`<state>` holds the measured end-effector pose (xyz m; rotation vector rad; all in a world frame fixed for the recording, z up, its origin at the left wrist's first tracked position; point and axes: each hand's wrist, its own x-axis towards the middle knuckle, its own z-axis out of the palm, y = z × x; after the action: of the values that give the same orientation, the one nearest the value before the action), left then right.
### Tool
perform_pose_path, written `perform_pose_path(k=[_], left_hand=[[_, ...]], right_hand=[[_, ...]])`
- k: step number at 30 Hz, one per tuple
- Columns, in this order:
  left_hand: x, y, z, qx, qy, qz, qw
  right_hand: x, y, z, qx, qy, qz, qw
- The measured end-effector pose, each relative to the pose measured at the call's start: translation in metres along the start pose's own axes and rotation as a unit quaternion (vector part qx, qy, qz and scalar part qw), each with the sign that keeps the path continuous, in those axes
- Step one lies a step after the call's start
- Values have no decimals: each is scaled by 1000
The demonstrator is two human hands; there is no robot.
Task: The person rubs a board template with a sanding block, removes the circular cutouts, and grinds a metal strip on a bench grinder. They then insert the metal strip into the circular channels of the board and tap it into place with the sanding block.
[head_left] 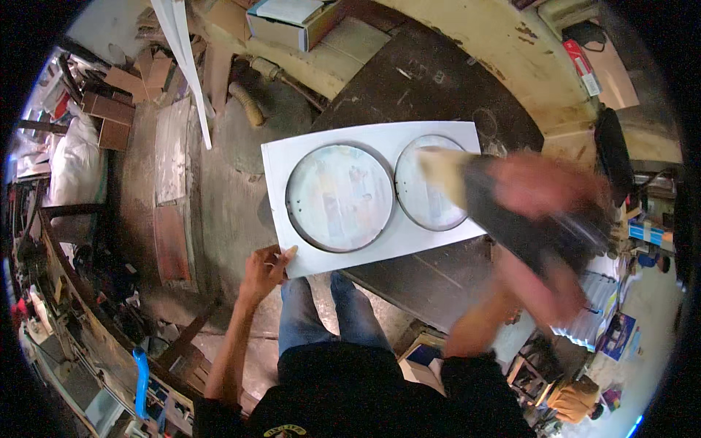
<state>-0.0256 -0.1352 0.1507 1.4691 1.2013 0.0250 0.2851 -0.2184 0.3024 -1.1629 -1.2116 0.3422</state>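
Observation:
A white rectangular panel [277,190] bears two round, thin-rimmed shapes with cloudy pale surfaces inside. The larger round shape [339,197] is at the left and the smaller round shape [427,201] at the right. My left hand [264,274] is closed on the panel's near left corner, thumb on top. Over the panel's right end my right hand [548,193] is smeared by motion. It grips a dark tool with a broad pale end [447,175], whose kind the blur hides. That tool covers part of the smaller round shape.
Under the panel lies a dark board [416,73] on a worn work surface. Behind are a blue-edged box [288,25] and a hammer-like tool [281,77]. White strips [182,58] hang at the upper left. A person in orange [573,401] is at the lower right.

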Motion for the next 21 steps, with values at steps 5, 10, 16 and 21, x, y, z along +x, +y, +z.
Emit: perform_pose_path(k=[5, 10, 16, 21], left_hand=[[1, -6, -7, 18, -34, -27, 999], [4, -33, 13, -31, -15, -25, 999], [-22, -23, 93, -251, -31, -87, 963], [-25, -19, 108, -295, 14, -46, 954]], right_hand=[[-20, 64, 23, 36, 76, 75, 994], [-2, 64, -32, 189, 113, 244, 944], [-9, -28, -39, -33, -79, 141, 986], [-44, -42, -48, -11, -11, 72, 997]])
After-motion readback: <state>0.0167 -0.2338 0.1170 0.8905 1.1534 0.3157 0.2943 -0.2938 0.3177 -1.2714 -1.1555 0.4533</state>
